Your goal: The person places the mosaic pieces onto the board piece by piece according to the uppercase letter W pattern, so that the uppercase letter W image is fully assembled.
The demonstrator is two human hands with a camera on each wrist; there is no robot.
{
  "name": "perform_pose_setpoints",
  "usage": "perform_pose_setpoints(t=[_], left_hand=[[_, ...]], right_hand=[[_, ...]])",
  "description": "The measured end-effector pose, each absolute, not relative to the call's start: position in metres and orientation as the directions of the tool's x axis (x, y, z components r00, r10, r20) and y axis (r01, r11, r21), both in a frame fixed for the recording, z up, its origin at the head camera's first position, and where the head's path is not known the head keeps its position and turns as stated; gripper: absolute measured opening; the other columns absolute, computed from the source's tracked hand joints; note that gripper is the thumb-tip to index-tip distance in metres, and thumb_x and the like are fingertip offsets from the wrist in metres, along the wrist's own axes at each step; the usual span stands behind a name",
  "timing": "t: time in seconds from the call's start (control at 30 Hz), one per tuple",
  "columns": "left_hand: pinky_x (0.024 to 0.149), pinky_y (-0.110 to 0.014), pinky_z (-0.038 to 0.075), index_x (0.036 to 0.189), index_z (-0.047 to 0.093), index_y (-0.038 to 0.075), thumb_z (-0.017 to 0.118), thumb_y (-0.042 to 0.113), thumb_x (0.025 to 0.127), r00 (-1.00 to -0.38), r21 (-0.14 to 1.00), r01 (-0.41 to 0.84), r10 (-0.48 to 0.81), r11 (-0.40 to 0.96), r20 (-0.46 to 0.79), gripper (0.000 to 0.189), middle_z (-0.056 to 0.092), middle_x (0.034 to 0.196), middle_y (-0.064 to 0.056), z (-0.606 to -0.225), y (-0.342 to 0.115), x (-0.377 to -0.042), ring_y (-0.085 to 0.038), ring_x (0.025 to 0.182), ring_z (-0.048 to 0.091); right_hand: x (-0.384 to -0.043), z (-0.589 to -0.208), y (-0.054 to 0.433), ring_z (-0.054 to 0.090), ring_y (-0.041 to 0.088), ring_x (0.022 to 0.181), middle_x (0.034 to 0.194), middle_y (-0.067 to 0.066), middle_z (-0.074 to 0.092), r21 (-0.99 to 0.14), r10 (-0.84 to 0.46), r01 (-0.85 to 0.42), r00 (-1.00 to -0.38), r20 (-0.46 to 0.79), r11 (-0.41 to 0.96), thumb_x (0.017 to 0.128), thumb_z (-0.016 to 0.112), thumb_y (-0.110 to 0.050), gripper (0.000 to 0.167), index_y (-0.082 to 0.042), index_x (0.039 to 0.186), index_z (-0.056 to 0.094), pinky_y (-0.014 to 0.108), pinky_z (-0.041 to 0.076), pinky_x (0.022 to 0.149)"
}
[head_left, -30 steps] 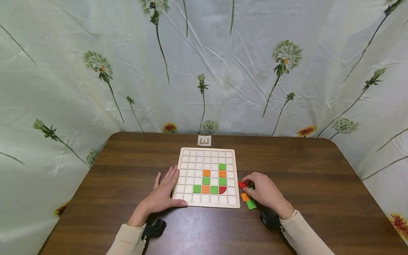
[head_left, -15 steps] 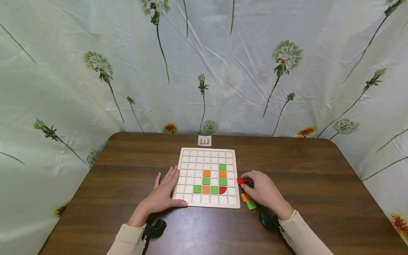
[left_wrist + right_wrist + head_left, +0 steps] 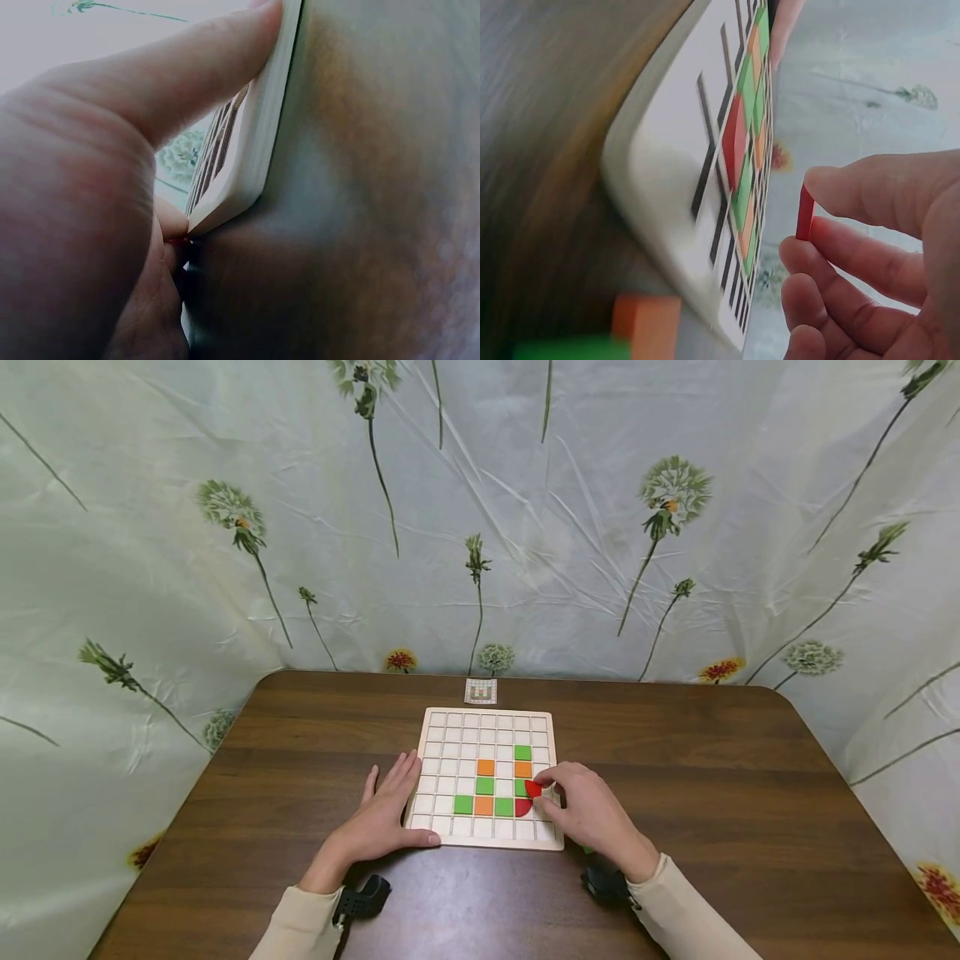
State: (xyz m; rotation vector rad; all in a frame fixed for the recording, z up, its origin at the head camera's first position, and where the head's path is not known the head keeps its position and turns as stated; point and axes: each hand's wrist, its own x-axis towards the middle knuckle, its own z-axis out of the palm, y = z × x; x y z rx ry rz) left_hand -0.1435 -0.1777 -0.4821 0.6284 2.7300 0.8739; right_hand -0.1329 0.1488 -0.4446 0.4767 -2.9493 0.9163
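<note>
A pale wooden grid board lies on the brown table, with several green and orange square tiles and one red round-cornered tile in its cells. My left hand rests at the board's near left corner, fingers straight along the left edge and thumb on the front edge. Over the board's right part, my right hand pinches a second red tile between thumb and fingers. That tile overlaps a green tile in the head view; the right wrist view shows it edge-on, apart from the board surface.
Beyond the board lies a small pattern card near the table's back edge. A loose orange tile and a green tile lie beside the board, mostly hidden under my right hand in the head view. A flowered cloth hangs behind the table.
My right hand has picked up the red tile from beside the board and carried it left over the board's right columns. The left hand has stayed still.
</note>
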Motion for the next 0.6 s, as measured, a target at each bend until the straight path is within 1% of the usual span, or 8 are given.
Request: perform_pose_setpoints(t=[0.23, 0.4, 0.6], left_hand=[[0.116, -0.059, -0.012, 0.16, 0.012, -0.001, 0.078, 0.062, 0.078, -0.889, 0.595, 0.331, 0.454, 0.733, -0.065, 0.122, 0.004, 0.168, -0.014, -0.482, -0.178, -0.143, -0.032, 0.154, 0.001], [0.116, -0.059, -0.012, 0.16, 0.012, 0.0, 0.077, 0.063, 0.078, -0.888, 0.593, 0.332, 0.455, 0.734, -0.066, 0.122, 0.004, 0.168, -0.014, -0.482, -0.178, -0.143, -0.032, 0.154, 0.001], [0.116, -0.059, -0.012, 0.16, 0.012, 0.0, 0.077, 0.062, 0.078, -0.888, 0.591, 0.331, 0.455, 0.735, -0.069, 0.122, 0.004, 0.168, -0.014, -0.482, -0.178, -0.144, -0.031, 0.155, 0.001]], right_hand=[[-0.134, -0.446, 0.126, 0.058, 0.011, 0.081, 0.093, -0.004, 0.069, -0.532, -0.35, -0.391, -0.919, 0.181, 0.751, 0.083, 0.082, -0.016, 0.017, -0.011, 0.099, 0.076, 0.029, 0.052, 0.073], [-0.134, -0.446, 0.112, 0.058, 0.012, 0.079, 0.095, -0.002, 0.069, -0.527, -0.394, -0.435, -0.898, 0.195, 0.73, 0.084, 0.083, -0.018, 0.019, -0.01, 0.1, 0.076, 0.028, 0.051, 0.07], [-0.135, -0.445, 0.098, 0.057, 0.012, 0.079, 0.093, -0.004, 0.07, -0.515, -0.439, -0.476, -0.876, 0.2, 0.713, 0.087, 0.08, -0.021, 0.016, -0.011, 0.1, 0.076, 0.028, 0.05, 0.071]])
